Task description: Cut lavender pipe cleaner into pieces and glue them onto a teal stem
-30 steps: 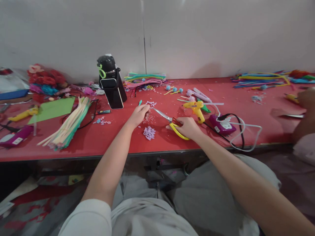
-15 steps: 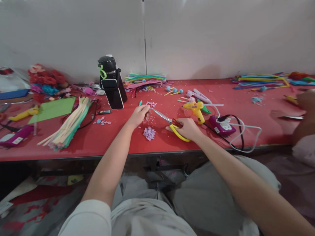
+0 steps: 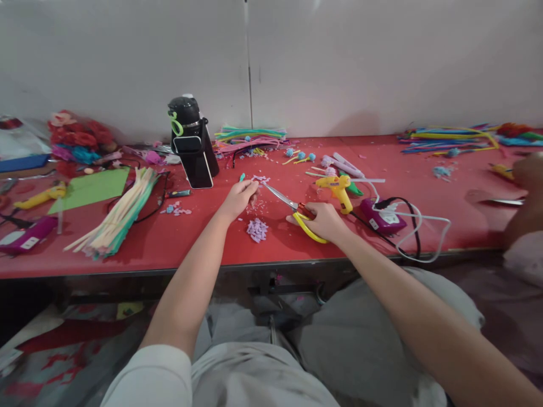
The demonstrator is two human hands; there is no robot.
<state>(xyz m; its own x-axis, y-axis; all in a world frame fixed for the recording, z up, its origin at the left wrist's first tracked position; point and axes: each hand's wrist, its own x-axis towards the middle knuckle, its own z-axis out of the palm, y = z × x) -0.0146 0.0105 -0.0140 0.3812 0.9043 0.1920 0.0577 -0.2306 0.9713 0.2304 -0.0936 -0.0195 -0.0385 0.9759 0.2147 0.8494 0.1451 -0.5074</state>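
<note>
My right hand (image 3: 326,221) grips scissors (image 3: 283,199) by their yellow and red handles. The blades point to the far left and look closed. Their tips lie just off the fingers of my left hand (image 3: 240,199), which are pinched together; what they hold is hidden or too small to name. A small teal tip (image 3: 242,177) shows just beyond that hand, and I cannot tell whether it is held. Short lilac cut pieces (image 3: 257,230) are heaped between my hands, near the table's front edge. More pink-lilac bits (image 3: 261,179) lie scattered past my left fingers.
A yellow glue gun (image 3: 339,189) and a purple power block (image 3: 384,217) with cables lie to the right. Pale pipe cleaners (image 3: 121,217), a black bottle (image 3: 193,144) with a phone (image 3: 198,167) against it stand left. A co-worker's hand (image 3: 528,169) is at far right.
The scissor tips have shifted slightly right and away from my left fingers. Both hands stay in nearly the same place.
</note>
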